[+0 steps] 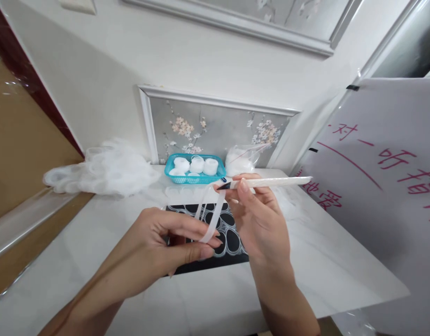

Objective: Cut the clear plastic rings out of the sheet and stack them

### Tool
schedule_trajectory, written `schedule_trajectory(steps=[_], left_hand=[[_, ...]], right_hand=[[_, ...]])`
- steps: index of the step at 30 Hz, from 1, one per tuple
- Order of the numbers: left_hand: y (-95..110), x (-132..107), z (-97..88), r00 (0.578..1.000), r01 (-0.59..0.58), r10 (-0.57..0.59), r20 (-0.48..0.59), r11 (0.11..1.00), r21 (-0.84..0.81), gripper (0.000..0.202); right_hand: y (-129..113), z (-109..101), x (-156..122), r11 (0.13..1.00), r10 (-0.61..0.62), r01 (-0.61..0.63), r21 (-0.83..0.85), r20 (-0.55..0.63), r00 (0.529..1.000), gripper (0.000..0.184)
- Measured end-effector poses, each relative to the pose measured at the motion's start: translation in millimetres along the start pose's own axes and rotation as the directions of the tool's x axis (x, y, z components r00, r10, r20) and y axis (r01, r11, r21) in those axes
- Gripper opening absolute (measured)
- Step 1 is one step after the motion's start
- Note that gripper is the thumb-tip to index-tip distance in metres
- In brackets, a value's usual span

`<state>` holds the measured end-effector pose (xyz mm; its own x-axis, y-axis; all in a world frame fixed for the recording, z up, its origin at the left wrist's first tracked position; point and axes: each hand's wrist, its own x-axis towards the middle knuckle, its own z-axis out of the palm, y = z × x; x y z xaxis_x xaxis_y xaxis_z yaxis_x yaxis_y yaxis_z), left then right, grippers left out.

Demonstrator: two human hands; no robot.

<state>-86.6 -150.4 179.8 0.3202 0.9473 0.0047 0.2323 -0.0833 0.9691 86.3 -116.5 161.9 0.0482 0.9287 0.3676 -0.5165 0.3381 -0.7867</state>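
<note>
My left hand (pixel 162 247) pinches the lower end of a translucent white ribbon strip (pixel 212 219) between thumb and fingers. My right hand (pixel 257 214) is closed round a long white stick with a dark tip (pixel 271 183), held level. The strip's upper end meets the dark tip. Both hands hover over a black mat with white oval patterns (pixel 222 242) on the white table (pixel 306 261).
A teal basket (pixel 196 175) holding several white ribbon rolls stands at the back. A heap of loose white ribbon (pixel 103 170) lies back left, a clear bag of white material (pixel 240 161) back right. A white board with red writing (pixel 383 177) leans on the right.
</note>
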Motion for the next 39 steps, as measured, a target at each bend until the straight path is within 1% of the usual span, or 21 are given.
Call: schedule_trajectory(steps=[2,4,7,9,11,13,15,17,20,22,25,28,31,35,37,39], left_hand=[[1,0,0.8,0.999,0.037,-0.038,-0.036,0.999,-0.021,0.016],[0,0,0.7,0.998,0.035,-0.036,-0.051,0.999,-0.018,0.016],[-4,2,-2.4,0.999,-0.023,0.025,-0.027,0.997,0.076,0.017],[-7,4,-5.5,0.996,-0.061,0.072,-0.059,0.983,0.171,0.023],[-9,5,-8.2,0.978,-0.096,0.142,-0.152,0.956,0.278,0.031],[-10,5,-9.8,0.95,-0.116,0.21,-0.232,0.925,0.362,0.038],[-10,5,-10.4,0.932,-0.126,0.24,-0.272,0.917,0.379,0.043],[-10,5,-10.9,0.93,-0.127,0.234,-0.283,0.928,0.35,0.048],[-11,4,-12.2,0.924,-0.133,0.23,-0.305,0.942,0.309,0.05],[-11,2,-13.0,0.921,-0.145,0.233,-0.311,0.948,0.283,0.051],[-5,-1,-11.7,0.912,-0.17,0.234,-0.336,0.963,0.21,0.054],[3,-5,-6.8,0.884,-0.17,0.22,-0.413,0.973,0.155,0.049],[6,-6,-0.8,0.843,-0.193,0.262,-0.469,0.962,0.19,0.044],[3,-6,3.6,0.793,-0.245,0.361,-0.491,0.927,0.285,0.034],[0,-6,4.1,0.782,-0.267,0.388,-0.488,0.916,0.3,0.032],[0,-7,3.9,0.778,-0.27,0.394,-0.489,0.913,0.306,0.034]], right_hand=[[-1,-2,-1,1.0,-0.016,0.016,-0.008,-0.014,1.0,0.005],[-3,-4,-1,0.999,-0.042,0.042,-0.019,-0.016,0.999,0.003],[-7,-6,-3,0.997,-0.076,0.076,-0.029,0.005,0.997,0.003],[-10,-7,-5,0.996,-0.084,0.085,-0.032,0.03,0.996,0.004],[-12,-9,-6,0.997,-0.066,0.069,-0.043,0.068,0.995,0.004],[-13,-10,-8,0.997,-0.018,0.027,-0.072,0.121,0.993,0.003],[-12,-12,-9,0.994,0.031,-0.013,-0.108,0.167,0.986,0.003],[-11,-12,-9,0.991,0.058,-0.032,-0.126,0.213,0.975,0.005],[-9,-13,-8,0.989,0.094,-0.049,-0.143,0.326,0.941,0.008],[-10,-12,-7,0.984,0.127,-0.067,-0.168,0.381,0.916,0.008],[-10,-11,-6,0.982,0.148,-0.083,-0.171,0.412,0.899,0.008],[-10,-10,-6,0.987,0.142,-0.093,-0.13,0.451,0.881,0.006],[-8,-10,-6,0.985,0.152,-0.091,-0.144,0.504,0.85,0.005],[-7,-10,-9,0.978,0.163,-0.049,-0.203,0.591,0.79,0.011],[-8,-10,-10,0.974,0.19,-0.069,-0.214,0.617,0.764,0.013],[-8,-10,-11,0.972,0.21,-0.09,-0.217,0.631,0.747,0.012]])
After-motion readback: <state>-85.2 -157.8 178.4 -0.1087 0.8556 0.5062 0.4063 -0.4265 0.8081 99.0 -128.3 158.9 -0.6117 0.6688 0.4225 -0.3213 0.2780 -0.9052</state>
